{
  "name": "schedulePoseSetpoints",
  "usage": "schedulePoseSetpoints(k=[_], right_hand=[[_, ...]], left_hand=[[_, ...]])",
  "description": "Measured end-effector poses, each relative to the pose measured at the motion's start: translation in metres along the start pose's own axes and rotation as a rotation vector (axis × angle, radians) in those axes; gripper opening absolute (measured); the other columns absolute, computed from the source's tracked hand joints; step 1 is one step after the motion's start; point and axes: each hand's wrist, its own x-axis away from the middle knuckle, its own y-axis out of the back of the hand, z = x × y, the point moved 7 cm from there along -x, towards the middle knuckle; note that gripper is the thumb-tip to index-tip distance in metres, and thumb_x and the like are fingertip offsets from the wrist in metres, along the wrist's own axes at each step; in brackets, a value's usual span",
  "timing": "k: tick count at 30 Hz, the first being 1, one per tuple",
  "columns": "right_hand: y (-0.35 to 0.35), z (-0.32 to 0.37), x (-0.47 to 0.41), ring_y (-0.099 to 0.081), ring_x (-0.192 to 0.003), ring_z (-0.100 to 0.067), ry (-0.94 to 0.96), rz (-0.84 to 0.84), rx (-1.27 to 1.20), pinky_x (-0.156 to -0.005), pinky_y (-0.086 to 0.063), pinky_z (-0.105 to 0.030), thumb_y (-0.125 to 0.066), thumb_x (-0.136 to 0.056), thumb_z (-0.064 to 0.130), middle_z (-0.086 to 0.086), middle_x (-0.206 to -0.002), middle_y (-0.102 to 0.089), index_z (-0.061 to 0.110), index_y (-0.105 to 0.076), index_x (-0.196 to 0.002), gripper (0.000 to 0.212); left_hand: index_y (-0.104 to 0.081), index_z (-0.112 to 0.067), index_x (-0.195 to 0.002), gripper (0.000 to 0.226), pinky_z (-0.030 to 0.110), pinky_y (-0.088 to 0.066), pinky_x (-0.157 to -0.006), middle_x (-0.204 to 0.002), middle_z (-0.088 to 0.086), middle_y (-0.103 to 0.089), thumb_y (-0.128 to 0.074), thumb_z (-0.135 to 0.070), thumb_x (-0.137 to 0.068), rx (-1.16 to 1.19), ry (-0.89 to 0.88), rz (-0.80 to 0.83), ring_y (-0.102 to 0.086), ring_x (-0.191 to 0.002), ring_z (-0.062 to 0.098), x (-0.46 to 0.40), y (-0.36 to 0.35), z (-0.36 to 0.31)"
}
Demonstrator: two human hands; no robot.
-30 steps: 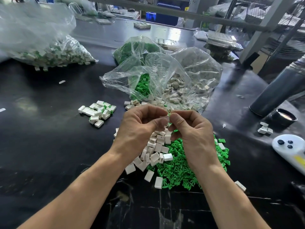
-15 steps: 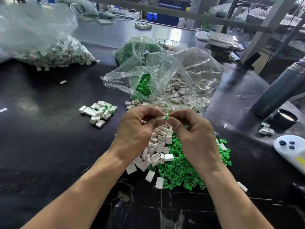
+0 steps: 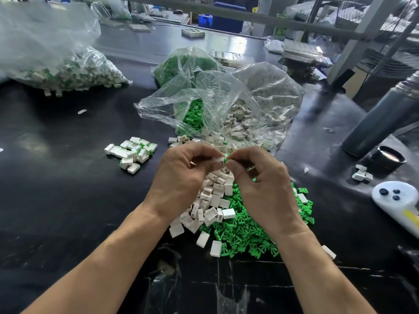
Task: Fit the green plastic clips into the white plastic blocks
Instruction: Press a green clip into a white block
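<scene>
Loose heap below wrists: green clips (image 3: 246,232) right, white blocks (image 3: 212,200) left. Above it, left hand (image 3: 181,180) pinches one white block (image 3: 219,160); right hand (image 3: 260,184) pinches green clip (image 3: 226,158) against it. Open bags (image 3: 226,103) beyond.

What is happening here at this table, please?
A person is assembling small parts by hand. The left hand holds a white block and the right hand pinches a green clip against it. Below the hands lie loose white blocks and green clips. A small group of finished pieces sits to the left.
</scene>
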Motion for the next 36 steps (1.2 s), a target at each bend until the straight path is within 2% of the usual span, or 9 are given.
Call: schedulePoseSetpoints(k=[4,11,13,18,25,29,31,34,36], right_hand=[[-0.004,-0.005,0.001,-0.063,-0.074,-0.006,-0.068,0.008,-0.104,-0.065,-0.048,-0.016,-0.074,-0.095,0.016,0.008,-0.086,-0.068,0.016,-0.071,-0.102,0.008],[-0.008,-0.007,0.002,-0.069,-0.076,-0.012,-0.114,0.02,-0.176,-0.068,-0.061,-0.042,-0.073,-0.095,0.016,0.008,-0.085,-0.071,0.018,-0.072,-0.1,0.005],[-0.008,-0.008,0.002,-0.069,-0.076,-0.012,-0.116,0.034,-0.16,-0.068,-0.061,-0.039,-0.074,-0.095,0.016,0.009,-0.083,-0.071,0.018,-0.072,-0.098,0.004],[-0.003,-0.006,0.003,-0.064,-0.07,-0.009,-0.07,0.052,-0.062,-0.061,-0.046,-0.013,-0.078,-0.091,0.013,0.013,-0.075,-0.067,0.02,-0.073,-0.09,0.008],[-0.004,0.004,0.002,-0.06,-0.074,-0.007,-0.013,0.082,0.05,-0.062,-0.043,-0.01,-0.078,-0.09,0.01,0.011,-0.077,-0.065,0.015,-0.073,-0.088,0.007],[-0.007,0.005,0.004,-0.057,-0.069,-0.004,0.004,0.112,0.087,-0.062,-0.041,-0.009,-0.079,-0.09,0.01,0.009,-0.077,-0.065,0.013,-0.073,-0.089,0.006],[-0.008,0.002,0.004,-0.061,-0.069,-0.004,-0.032,0.106,0.035,-0.063,-0.045,-0.013,-0.078,-0.091,0.011,0.008,-0.077,-0.066,0.014,-0.074,-0.09,0.005],[-0.006,-0.008,0.004,-0.07,-0.07,-0.021,-0.149,0.066,-0.133,-0.064,-0.06,-0.045,-0.076,-0.092,0.01,0.004,-0.077,-0.071,0.018,-0.075,-0.089,0.008],[-0.007,-0.009,0.004,-0.071,-0.069,-0.021,-0.164,0.041,-0.169,-0.063,-0.06,-0.046,-0.075,-0.092,0.01,0.004,-0.078,-0.073,0.02,-0.075,-0.089,0.011]], left_hand=[[-0.078,-0.011,-0.094,0.011,0.024,-0.058,-0.066,-0.085,-0.006,-0.077,-0.074,-0.002,-0.089,0.138,0.049,0.002,-0.069,-0.074,0.006,0.001,-0.002,0.002],[-0.078,-0.007,-0.093,0.012,0.025,-0.058,-0.063,-0.081,0.005,-0.076,-0.074,0.004,-0.088,0.168,0.065,-0.024,-0.066,-0.068,0.012,-0.001,0.0,0.007],[-0.078,-0.005,-0.093,0.014,0.024,-0.057,-0.061,-0.078,0.003,-0.075,-0.072,0.006,-0.088,0.157,0.072,-0.007,-0.066,-0.065,0.01,-0.001,-0.001,0.007],[-0.077,-0.003,-0.093,0.02,0.023,-0.058,-0.062,-0.08,0.001,-0.076,-0.066,0.014,-0.089,0.098,0.069,0.053,-0.069,-0.068,0.006,0.001,-0.001,0.005],[-0.079,-0.007,-0.092,0.016,0.038,-0.062,-0.063,-0.084,0.006,-0.076,-0.073,0.007,-0.086,0.012,0.05,0.08,-0.069,-0.072,0.03,-0.001,0.002,0.003],[-0.081,-0.012,-0.091,0.019,0.023,-0.056,-0.067,-0.084,-0.001,-0.075,-0.076,0.005,-0.085,-0.113,-0.007,0.132,-0.069,-0.074,0.011,-0.003,0.0,0.001],[-0.081,-0.013,-0.091,0.02,0.023,-0.056,-0.068,-0.084,-0.002,-0.075,-0.076,0.005,-0.085,-0.123,-0.011,0.126,-0.069,-0.074,0.01,-0.004,0.0,0.002],[-0.08,-0.01,-0.09,0.021,0.033,-0.061,-0.062,-0.08,0.002,-0.076,-0.072,0.01,-0.087,0.032,0.059,0.065,-0.069,-0.067,0.018,-0.003,-0.001,0.007],[-0.079,-0.009,-0.088,0.022,0.034,-0.061,-0.06,-0.077,0.004,-0.076,-0.07,0.011,-0.087,0.118,0.098,0.026,-0.067,-0.063,0.019,-0.002,-0.001,0.01]])
